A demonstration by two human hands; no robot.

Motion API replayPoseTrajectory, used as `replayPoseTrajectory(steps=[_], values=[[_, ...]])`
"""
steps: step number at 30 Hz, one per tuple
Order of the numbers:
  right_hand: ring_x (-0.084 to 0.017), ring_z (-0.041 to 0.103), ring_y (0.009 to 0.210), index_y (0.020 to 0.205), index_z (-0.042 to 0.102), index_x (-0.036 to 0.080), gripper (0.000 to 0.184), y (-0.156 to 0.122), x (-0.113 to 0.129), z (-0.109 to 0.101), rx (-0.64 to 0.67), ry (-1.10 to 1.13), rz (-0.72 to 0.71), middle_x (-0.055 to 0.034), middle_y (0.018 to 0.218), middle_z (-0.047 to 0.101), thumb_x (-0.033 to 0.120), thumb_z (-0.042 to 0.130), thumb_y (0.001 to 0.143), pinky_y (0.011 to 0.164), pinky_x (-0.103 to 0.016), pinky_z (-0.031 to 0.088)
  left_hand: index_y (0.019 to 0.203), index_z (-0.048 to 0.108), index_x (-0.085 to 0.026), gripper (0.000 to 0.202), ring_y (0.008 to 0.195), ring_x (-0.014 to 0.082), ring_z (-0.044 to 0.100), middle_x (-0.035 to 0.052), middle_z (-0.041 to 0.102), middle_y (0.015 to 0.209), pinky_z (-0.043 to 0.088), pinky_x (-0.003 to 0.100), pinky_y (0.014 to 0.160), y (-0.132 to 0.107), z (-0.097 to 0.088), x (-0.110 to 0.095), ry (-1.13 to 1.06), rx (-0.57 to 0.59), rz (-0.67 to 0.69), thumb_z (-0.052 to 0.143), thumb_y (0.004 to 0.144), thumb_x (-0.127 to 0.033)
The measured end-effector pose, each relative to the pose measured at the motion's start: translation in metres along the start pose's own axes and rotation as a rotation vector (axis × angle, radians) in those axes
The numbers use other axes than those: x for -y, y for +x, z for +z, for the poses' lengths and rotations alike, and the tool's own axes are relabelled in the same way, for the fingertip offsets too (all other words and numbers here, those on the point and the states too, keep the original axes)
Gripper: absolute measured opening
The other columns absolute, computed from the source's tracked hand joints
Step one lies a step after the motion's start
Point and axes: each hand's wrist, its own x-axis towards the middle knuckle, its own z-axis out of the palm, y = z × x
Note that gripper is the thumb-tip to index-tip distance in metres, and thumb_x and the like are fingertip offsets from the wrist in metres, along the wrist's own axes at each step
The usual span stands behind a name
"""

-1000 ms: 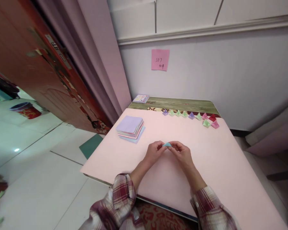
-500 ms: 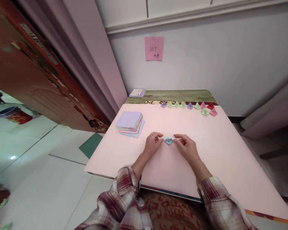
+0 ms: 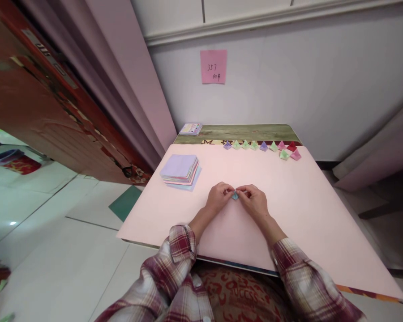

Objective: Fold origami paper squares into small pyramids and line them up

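A small blue folded paper piece point(image 3: 235, 196) is pinched between my two hands over the pink tabletop point(image 3: 228, 232). My left hand point(image 3: 219, 196) grips its left side with thumb and fingertips. On the right side my right hand point(image 3: 254, 199) is closed on it in the same way. Fingers cover most of the paper, and only its lower middle shows. Toward the table's far edge stand several small folded paper pieces in purple, green, pink and red, among them a purple one point(image 3: 227, 145) and a red one point(image 3: 292, 146).
A stack of square coloured paper point(image 3: 178, 167) lies at the left of the table. A small packet point(image 3: 190, 129) is at the far left corner. A pink note point(image 3: 213, 66) hangs on the wall. Green paper point(image 3: 125, 202) lies on the floor.
My hands have come together from either side of the blue folded paper. Their fingers now pinch it and cover more of it. The view has shifted slightly.
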Motion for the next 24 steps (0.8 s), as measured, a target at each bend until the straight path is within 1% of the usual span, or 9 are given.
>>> replayPoseTrajectory(steps=[9,14,16,18,21,24], values=[[-0.018,0.060,0.064,0.082,0.073,0.023,0.023,-0.006,0.005,-0.003,-0.063,0.064,0.032,-0.0054,0.082,0.071,0.041,0.058,0.081,0.063,-0.030,0.045,0.081,0.071,-0.018,0.009,0.071,0.0139,0.056,0.0027,0.064,0.076,0.044,0.026,0.067,-0.007,-0.013,0.007,-0.024,-0.062,-0.006,0.062,0.077,-0.017],[-0.016,0.060,0.063,0.082,0.070,0.022,0.021,-0.009,0.003,-0.006,-0.043,0.021,0.032,-0.0004,0.072,0.070,0.037,0.054,0.084,0.062,-0.027,0.044,0.081,0.068,-0.017,0.012,0.067,0.0116,0.057,0.0002,0.065,0.073,0.045,0.023,0.065,-0.008,-0.015,0.011,-0.038,-0.049,-0.045,0.057,0.079,-0.014],[-0.015,0.061,0.063,0.083,0.068,0.022,0.020,-0.008,0.000,-0.007,-0.027,-0.029,-0.001,0.0005,0.072,0.070,0.034,0.053,0.085,0.062,-0.026,0.044,0.082,0.068,-0.016,0.012,0.066,0.0111,0.058,-0.0006,0.066,0.072,0.045,0.022,0.065,-0.007,-0.015,0.011,-0.014,-0.036,-0.033,0.056,0.080,-0.014],[-0.016,0.062,0.066,0.088,0.067,0.022,0.018,-0.007,-0.002,-0.009,-0.003,-0.085,-0.049,0.0004,0.076,0.070,0.031,0.052,0.086,0.064,-0.025,0.044,0.089,0.067,-0.017,0.014,0.068,0.0112,0.059,-0.0005,0.067,0.075,0.046,0.023,0.068,-0.006,-0.016,0.010,0.027,-0.008,0.009,0.055,0.081,-0.014],[-0.016,0.064,0.075,0.099,0.066,0.023,0.021,-0.004,-0.003,-0.014,0.067,-0.178,-0.173,-0.0009,0.089,0.072,0.025,0.049,0.088,0.070,-0.025,0.046,0.098,0.066,-0.019,0.022,0.079,0.0126,0.062,0.0008,0.069,0.087,0.047,0.024,0.076,-0.004,-0.020,0.008,0.132,0.072,0.116,0.053,0.083,-0.011],[-0.016,0.064,0.082,0.105,0.066,0.024,0.026,-0.001,-0.003,-0.021,0.167,-0.307,-0.305,-0.0019,0.097,0.070,0.021,0.045,0.090,0.074,-0.024,0.045,0.098,0.068,-0.022,0.025,0.088,0.0140,0.061,0.0020,0.069,0.093,0.046,0.026,0.081,-0.002,-0.024,0.007,0.266,0.168,0.222,0.049,0.085,-0.010]])
